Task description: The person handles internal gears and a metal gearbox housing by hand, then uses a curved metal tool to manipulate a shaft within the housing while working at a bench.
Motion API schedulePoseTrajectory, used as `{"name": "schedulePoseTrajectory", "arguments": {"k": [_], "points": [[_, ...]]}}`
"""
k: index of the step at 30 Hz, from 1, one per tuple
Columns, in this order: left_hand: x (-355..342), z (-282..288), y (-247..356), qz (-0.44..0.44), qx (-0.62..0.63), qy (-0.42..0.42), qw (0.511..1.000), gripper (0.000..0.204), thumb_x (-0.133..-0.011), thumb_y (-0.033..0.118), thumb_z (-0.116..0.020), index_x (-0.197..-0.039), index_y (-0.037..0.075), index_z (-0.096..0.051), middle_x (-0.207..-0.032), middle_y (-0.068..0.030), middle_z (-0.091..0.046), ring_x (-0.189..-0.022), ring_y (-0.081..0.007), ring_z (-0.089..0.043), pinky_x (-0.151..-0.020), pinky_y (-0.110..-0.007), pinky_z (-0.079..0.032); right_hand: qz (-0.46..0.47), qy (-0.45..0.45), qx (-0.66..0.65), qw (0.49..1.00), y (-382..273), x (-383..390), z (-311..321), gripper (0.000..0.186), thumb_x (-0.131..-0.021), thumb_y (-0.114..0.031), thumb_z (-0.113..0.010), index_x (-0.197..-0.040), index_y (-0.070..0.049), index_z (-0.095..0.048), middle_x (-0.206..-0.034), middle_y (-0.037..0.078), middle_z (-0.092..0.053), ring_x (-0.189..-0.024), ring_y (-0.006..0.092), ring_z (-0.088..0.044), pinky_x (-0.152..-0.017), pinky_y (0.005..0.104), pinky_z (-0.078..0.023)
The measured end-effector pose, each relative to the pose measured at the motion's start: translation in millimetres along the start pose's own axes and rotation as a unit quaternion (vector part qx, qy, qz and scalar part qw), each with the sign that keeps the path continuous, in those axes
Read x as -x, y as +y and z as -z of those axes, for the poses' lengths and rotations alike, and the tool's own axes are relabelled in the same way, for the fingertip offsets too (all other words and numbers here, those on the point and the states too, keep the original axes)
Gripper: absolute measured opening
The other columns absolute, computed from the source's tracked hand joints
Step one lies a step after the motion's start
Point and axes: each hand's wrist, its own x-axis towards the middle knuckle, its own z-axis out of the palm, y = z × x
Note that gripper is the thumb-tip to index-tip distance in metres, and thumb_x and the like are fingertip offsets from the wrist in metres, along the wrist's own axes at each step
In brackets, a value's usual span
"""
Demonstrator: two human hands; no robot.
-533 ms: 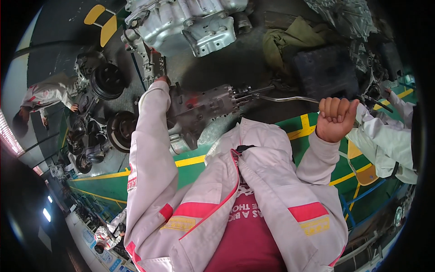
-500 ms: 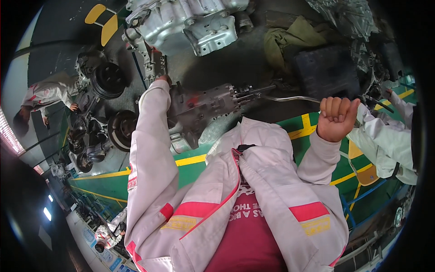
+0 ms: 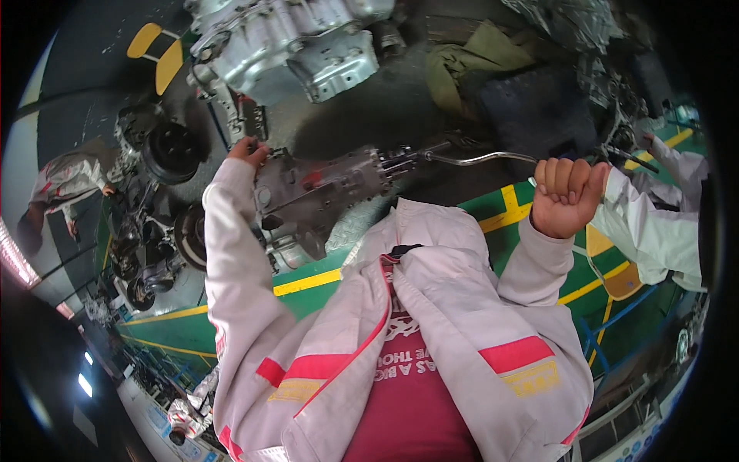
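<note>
A grey metal gearbox (image 3: pixel 327 185) lies in front of me. From its right end a curved, shiny metal lever (image 3: pixel 483 160) runs out to the right. My right hand (image 3: pixel 568 196) is closed in a fist around the lever's far end. At the gearbox's left end is my left hand (image 3: pixel 250 152), its fingers curled over a small dark part that I cannot make out. My left sleeve passes beside the gearbox casing and covers some of its left side.
A large silver engine block (image 3: pixel 285 50) stands beyond the gearbox. An olive cloth (image 3: pixel 481 58) and a dark flat box (image 3: pixel 535 108) lie to the right. Co-workers stand at the left and right; a white sleeve (image 3: pixel 639 223) comes close to my right hand. Wheel hubs (image 3: pixel 171 152) sit left.
The view has shifted, so the gearbox and engine appear further left. My left hand's curled fingers now show more clearly at the gearbox's left end. My right fist stays on the lever.
</note>
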Motion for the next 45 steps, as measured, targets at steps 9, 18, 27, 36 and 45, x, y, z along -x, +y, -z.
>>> {"name": "schedulePoseTrajectory", "arguments": {"k": [9,18,27,36,45], "points": [[10.3,-215.1,71.7,0.093,0.502,-0.319,0.798,0.032,-0.077,-0.001,-0.051,-0.109,0.001,-0.05,-0.081,-0.0093,-0.057,-0.066,-0.0207,-0.056,-0.062,-0.031,-0.05,0.047,0.126,0.06,0.989,-34.8,6.4,54.6,0.051,-0.097,-0.037,-0.029,-0.052,-0.014,-0.027,-0.043,-0.002,-0.023,-0.04,0.0092,-0.015,-0.044,0.0256,-0.02],[-22.1,-335.7,179.6,0.229,0.537,-0.107,0.805,0.041,-0.086,0.018,-0.049,-0.123,0.002,-0.041,-0.121,-0.0202,-0.048,-0.111,-0.035,-0.047,-0.087,-0.046,-0.044,0.089,0.204,0.075,0.972,-66.8,20.1,105.9,0.051,-0.097,-0.034,-0.03,-0.051,-0.013,-0.028,-0.042,-0.002,-0.023,-0.04,0.0096,-0.017,-0.044,0.0259,-0.02],[66.5,-319.1,87.7,0.185,0.418,-0.178,0.872,0.047,-0.087,0.03,-0.052,-0.126,0.005,-0.042,-0.12,-0.0145,-0.052,-0.104,-0.0247,-0.055,-0.089,-0.035,-0.045,0.021,0.182,0.077,0.98,-56.6,6.6,125.8,0.051,-0.097,-0.036,-0.03,-0.051,-0.013,-0.027,-0.043,-0.002,-0.023,-0.04,0.0093,-0.017,-0.044,0.0257,-0.02],[115.2,-325.8,-29.3,0.231,0.532,-0.147,0.801,0.031,-0.085,0.018,-0.052,-0.114,0.008,-0.048,-0.096,-0.0092,-0.061,-0.076,-0.021,-0.062,-0.065,-0.03,-0.051,-0.052,-0.04,-0.005,0.998,-50.1,-4.8,63.8,0.055,-0.09,-0.056,-0.031,-0.054,-0.014,-0.029,-0.048,-0.003,-0.028,-0.044,0.009,-0.022,-0.047,0.0243,-0.021],[123.6,-316.5,-49.6,0.147,0.427,-0.073,0.889,0.03,-0.087,0.016,-0.05,-0.115,0.005,-0.046,-0.099,-0.0102,-0.06,-0.08,-0.0207,-0.062,-0.07,-0.029,-0.052,0.027,-0.107,0.056,0.992,-16.2,29.0,-46.1,0.054,-0.09,-0.056,-0.027,-0.059,-0.013,-0.029,-0.05,-0.002,-0.027,-0.044,0.0094,-0.019,-0.045,0.0237,-0.02]]}}
